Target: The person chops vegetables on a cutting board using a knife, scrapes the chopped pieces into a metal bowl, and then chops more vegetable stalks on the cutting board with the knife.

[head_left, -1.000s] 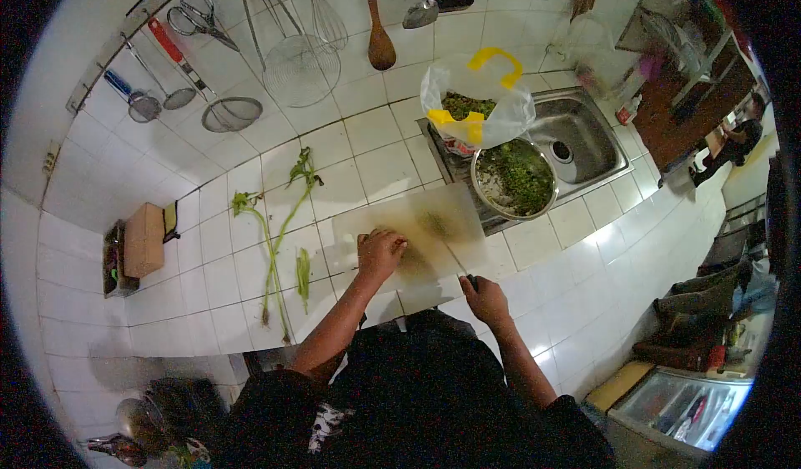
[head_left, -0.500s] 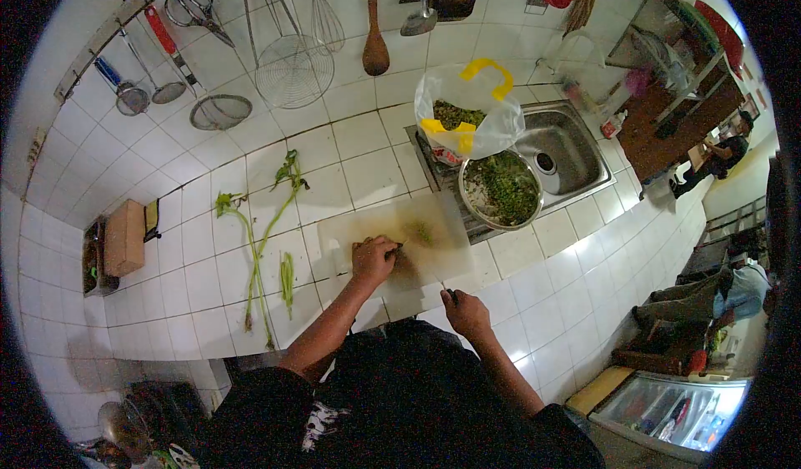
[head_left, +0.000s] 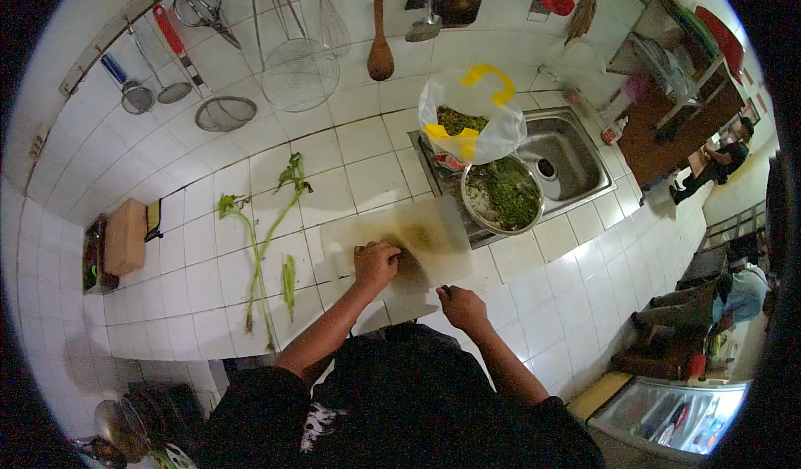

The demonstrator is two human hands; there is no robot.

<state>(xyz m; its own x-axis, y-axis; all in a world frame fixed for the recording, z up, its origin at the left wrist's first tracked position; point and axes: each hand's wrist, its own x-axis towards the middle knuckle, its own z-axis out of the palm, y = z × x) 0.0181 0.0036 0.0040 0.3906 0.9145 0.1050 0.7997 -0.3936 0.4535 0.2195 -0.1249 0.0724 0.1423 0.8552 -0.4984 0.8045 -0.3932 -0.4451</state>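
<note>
My left hand (head_left: 376, 265) is on the pale cutting board (head_left: 342, 256), fingers bunched and pressed down. Whatever lies under its fingertips is too small and dark to name. At the board's near right edge, my right hand (head_left: 463, 310) is closed around the dark handle of a knife (head_left: 445, 289); its blade is hard to make out against the board. A small heap of chopped greens (head_left: 419, 237) lies on the board, right of my left hand. Further left, long leafy celery-like stalks (head_left: 256, 260) and short cut stems (head_left: 289, 288) rest on the white tiles.
Behind the board's right side stands a metal bowl (head_left: 542, 195) of chopped greens, with a plastic bag (head_left: 501, 135) behind it. The sink (head_left: 584, 156) is to the right. Utensils, including a wooden spoon (head_left: 380, 58), hang on the wall. Two people are at the far right.
My left hand stays at nearly the same spot on the board. My right hand and the knife have shifted slightly left and up. The whole view has moved a little.
</note>
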